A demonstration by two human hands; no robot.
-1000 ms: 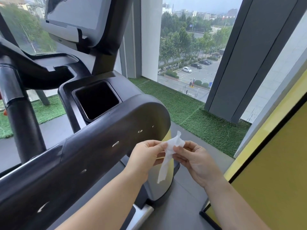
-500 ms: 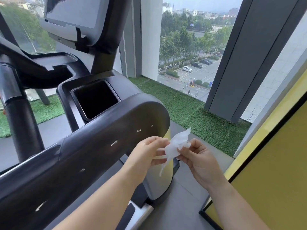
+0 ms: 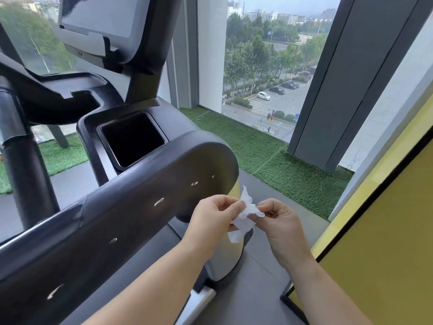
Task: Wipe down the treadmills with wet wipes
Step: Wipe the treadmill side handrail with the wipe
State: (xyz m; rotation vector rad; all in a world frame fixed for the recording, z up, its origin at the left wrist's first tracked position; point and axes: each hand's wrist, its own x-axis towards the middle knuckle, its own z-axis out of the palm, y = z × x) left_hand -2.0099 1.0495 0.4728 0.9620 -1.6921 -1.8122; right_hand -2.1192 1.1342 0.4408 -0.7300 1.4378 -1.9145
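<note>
Both forearms come up from the bottom edge and meet in the lower middle of the frame. My left hand [image 3: 212, 220] rises from bottom centre, its back to the camera and its fingers curled inward, pinching the left side of the wet wipe [image 3: 244, 216]. My right hand [image 3: 280, 221] comes in from the lower right, its wrist angled up and to the left, with thumb and forefinger nipping the wipe's right edge and the other fingers folded loosely beneath. The wipe is white and crumpled between the two grips; one corner pokes up above the knuckles and a tail hangs below them.

The wipe sits just in front of the rounded end of the treadmill [image 3: 140, 207] side arm, which runs from the lower left towards the centre. I cannot tell whether it touches the machine. A square recess [image 3: 132, 139] opens in the console above the arm.

The fingertips that hold the wipe are mostly buried in its folds. The console screen [image 3: 100, 17] at upper left is cut off by the top edge. A pale yellow upright cover [image 3: 230, 256] is half hidden behind my hands. A yellow panel [image 3: 386, 242] runs off the right edge.
</note>
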